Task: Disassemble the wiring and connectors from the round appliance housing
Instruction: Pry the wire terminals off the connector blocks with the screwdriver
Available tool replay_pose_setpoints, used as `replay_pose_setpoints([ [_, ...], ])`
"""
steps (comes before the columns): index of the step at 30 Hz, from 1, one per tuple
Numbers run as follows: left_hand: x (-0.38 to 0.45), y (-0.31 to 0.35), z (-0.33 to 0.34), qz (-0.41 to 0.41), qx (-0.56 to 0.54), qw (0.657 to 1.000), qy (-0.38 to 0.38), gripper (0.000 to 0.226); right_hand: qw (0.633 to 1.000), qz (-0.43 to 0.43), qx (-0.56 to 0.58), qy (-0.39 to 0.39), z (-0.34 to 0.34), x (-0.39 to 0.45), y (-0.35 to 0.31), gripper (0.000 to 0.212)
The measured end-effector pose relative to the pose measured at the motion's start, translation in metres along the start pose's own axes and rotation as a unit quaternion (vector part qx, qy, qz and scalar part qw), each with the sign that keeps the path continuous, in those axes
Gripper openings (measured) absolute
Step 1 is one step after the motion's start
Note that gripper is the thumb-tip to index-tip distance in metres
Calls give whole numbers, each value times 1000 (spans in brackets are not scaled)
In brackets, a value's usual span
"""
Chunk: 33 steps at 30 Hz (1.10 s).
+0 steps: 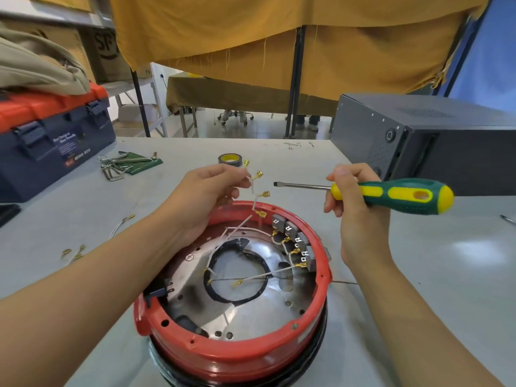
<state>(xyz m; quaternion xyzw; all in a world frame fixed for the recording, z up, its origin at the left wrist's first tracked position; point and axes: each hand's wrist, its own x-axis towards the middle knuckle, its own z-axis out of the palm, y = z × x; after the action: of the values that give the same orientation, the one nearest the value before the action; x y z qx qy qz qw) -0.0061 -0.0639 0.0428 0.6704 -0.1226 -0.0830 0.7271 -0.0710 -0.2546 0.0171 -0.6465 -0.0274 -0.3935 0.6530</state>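
Your left hand (208,188) pinches a bunch of white wires (252,188) and lifts them over the red round housing (231,356) on the table, likely to keep them clear. Your right hand (354,199) grips the screwdriver (391,194), tip aimed left, ready for the gray connectors (293,236) still inside.

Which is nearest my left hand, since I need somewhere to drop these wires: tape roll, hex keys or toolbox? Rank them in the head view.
From the left hand:
1. Tape roll, just beyond the fingers.
2. Hex keys, farther left on the table.
3. Toolbox, at the far left edge.
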Motion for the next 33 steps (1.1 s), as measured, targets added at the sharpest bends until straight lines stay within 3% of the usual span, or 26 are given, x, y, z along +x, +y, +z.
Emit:
replay_pose_setpoints([
  [11,-5,9,-5,3,-210,975,75,14,999,3,-9,-38,1,-1,4,18],
  [17,-12,17,-16,-12,-255,962,101,16,988,30,-50,-145,4,-4,9,7],
  [24,-34,27,-76,-26,-176,966,187,15,969,8,-74,-234,7,-10,10,6],
  [33,-80,-4,-172,-105,-40,952,286,16,967,1,-113,-229,8,-9,13,9],
])
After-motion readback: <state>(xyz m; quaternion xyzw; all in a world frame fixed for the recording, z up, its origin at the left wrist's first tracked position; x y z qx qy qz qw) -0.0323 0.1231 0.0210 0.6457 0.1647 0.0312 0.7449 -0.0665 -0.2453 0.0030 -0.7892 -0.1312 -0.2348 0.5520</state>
